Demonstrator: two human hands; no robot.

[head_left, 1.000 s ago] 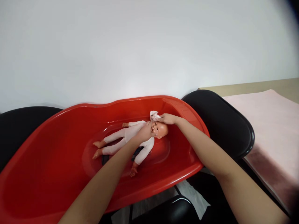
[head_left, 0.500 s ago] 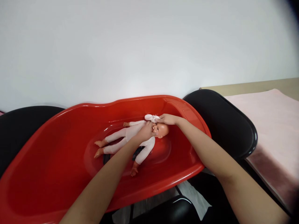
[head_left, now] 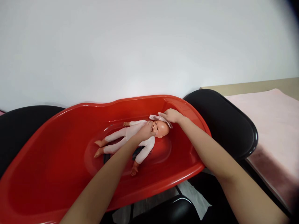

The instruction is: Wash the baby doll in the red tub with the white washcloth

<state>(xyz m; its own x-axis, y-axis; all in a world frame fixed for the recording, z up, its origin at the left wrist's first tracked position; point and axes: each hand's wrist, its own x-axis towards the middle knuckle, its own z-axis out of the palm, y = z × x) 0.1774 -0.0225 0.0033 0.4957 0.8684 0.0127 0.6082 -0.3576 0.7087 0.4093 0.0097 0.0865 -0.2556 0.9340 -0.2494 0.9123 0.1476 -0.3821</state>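
A baby doll [head_left: 136,132] in a white long-sleeved suit lies on its back inside a red baby bathtub [head_left: 58,174], its bald head to the right and bare feet to the left. My left hand [head_left: 147,130] is closed around the doll at its chin and neck, covering part of the upper chest. Above the far side of the head, my right hand [head_left: 171,115] pinches a pale pink strip of cloth [head_left: 154,117], which looks like a headband. One end of it runs down behind the head; the exact grip is partly hidden by my fingers.
Dark shapes, partly hidden, show beneath the doll. A black chair [head_left: 219,121] stands against the tub's right end, and another black rounded surface [head_left: 28,127] is at the left. Pink cloth [head_left: 277,124] covers a table at right. A white wall rises behind.
My right hand has lifted slightly up and to the right with the pink cloth, which now stretches along the far side of the doll's head. My left hand and the doll stay put.
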